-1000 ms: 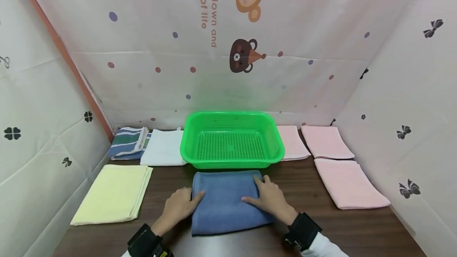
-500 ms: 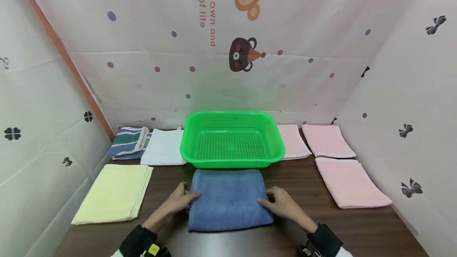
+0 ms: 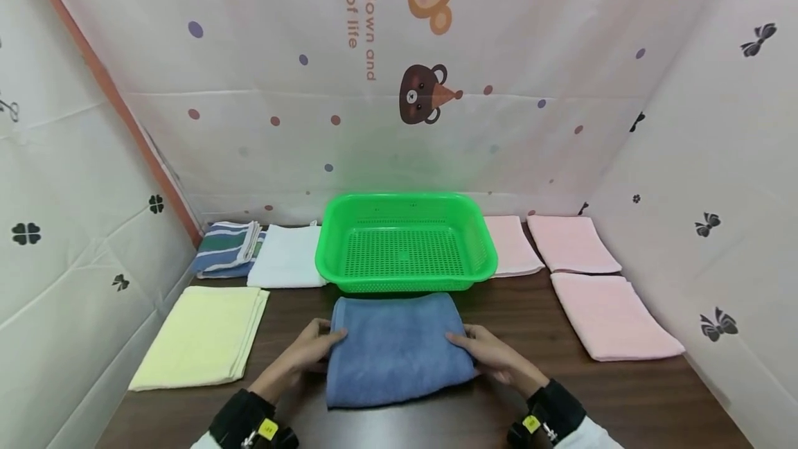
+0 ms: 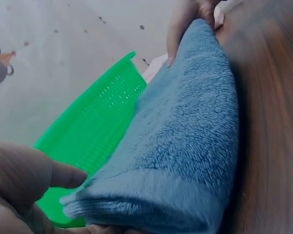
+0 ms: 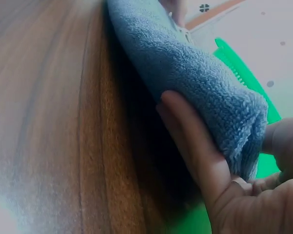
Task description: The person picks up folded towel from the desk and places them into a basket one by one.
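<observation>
A folded blue towel lies in front of the green basket, held at both sides. My left hand pinches its left edge, thumb on top and fingers beneath; the left wrist view shows the stacked layers of the blue towel between them. On the opposite edge, my right hand grips with the thumb above. In the right wrist view, fingers of the right hand reach under the blue towel, and a dark gap shows between its underside and the table.
A yellow folded towel lies at the left, with a striped towel and a white towel behind it. Pink towels lie to the right. Patterned curtains enclose the brown table at the back and sides.
The right hand has moved from on top of the blue towel to its right edge and now grips it. The left hand has slid its fingers under the left edge.
</observation>
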Demonstrator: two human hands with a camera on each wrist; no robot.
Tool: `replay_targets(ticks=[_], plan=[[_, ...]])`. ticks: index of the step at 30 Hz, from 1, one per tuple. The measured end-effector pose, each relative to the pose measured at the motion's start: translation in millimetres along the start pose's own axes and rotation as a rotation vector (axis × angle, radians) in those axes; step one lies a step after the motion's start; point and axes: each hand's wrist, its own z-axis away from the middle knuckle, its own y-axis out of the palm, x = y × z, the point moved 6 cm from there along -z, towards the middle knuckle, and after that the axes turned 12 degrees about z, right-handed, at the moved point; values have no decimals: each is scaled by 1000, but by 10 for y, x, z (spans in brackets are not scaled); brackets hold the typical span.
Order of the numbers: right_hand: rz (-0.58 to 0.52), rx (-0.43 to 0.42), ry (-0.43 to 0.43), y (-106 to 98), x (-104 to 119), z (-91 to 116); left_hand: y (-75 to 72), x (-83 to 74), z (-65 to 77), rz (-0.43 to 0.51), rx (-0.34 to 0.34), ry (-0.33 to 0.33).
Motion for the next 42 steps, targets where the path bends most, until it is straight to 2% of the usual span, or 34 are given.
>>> replay_targets(ticks=[3, 6, 10, 13, 17, 21, 23, 25, 28, 30, 32, 34, 37, 39, 42], plan=[[10, 22, -34, -21, 25, 2, 40, -34, -57, -2, -9, 4], [16, 29, -41, -39, 56, 5, 59, -84, -95, 12, 11, 19], [41, -18, -7, -74, 72, -10, 30, -126, -105, 22, 52, 23], [61, -54, 25, -87, 52, -54, -39, -98, -77, -12, 48, -9], [56, -32, 12, -51, 23, -119, -93, 20, -40, -63, 67, -52], [52, -13, -44, -4, 52, -79, -83, 76, -9, -39, 109, -28], [63, -13, -70, 15, 96, -4, -88, 48, 47, -8, 140, -8], [60, -12, -86, 37, 163, 100, -97, -18, 149, 43, 203, 3], [59, -5, -110, 48, 308, 278, -128, -179, 342, 102, 328, 27], [51, -7, -124, 20, 436, 379, -154, -327, 454, 123, 386, 48], [76, -28, -146, -61, 593, 432, -184, -516, 499, 113, 414, 97], [89, -61, -157, -188, 778, 422, -214, -731, 452, 93, 398, 128], [155, -139, -146, -465, 1103, 278, -272, -1112, 179, 25, 325, 172], [183, -172, -122, -654, 1325, 105, -311, -1382, -99, -48, 269, 204], [226, -197, -77, -895, 1594, -221, -324, -1725, -535, -168, 223, 264]])
